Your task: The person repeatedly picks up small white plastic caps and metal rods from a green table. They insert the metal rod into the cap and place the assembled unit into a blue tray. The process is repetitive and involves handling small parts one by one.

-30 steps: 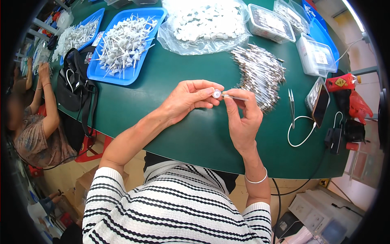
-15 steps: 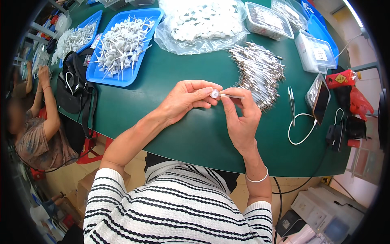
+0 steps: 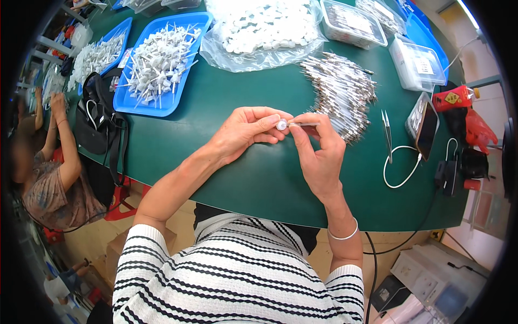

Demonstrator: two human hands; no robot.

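Note:
Over the near middle of the green table, my left hand (image 3: 244, 130) pinches a small white round cap (image 3: 281, 125) between thumb and fingers. Meeting it from the right is my right hand (image 3: 319, 156), its thumb and index finger closed on a thin shiny rod (image 3: 307, 125). The rod's left end is at the cap; my fingertips hide whether it sits inside. Beyond my right hand lies a heap of similar thin rods (image 3: 345, 97) with clear and metallic parts.
A blue tray (image 3: 117, 99) of white stemmed pieces and a clear bag (image 3: 216, 59) of white caps stand at the back. Right of the rods are tweezers (image 3: 386, 132), a white cable (image 3: 396, 186), a phone (image 3: 427, 129) and clear boxes (image 3: 415, 65). Another person (image 3: 59, 178) works at far left.
My hands stay together at nearly the same spot. The right fingers have shifted slightly along the rod toward the cap, and the whole view has moved a little.

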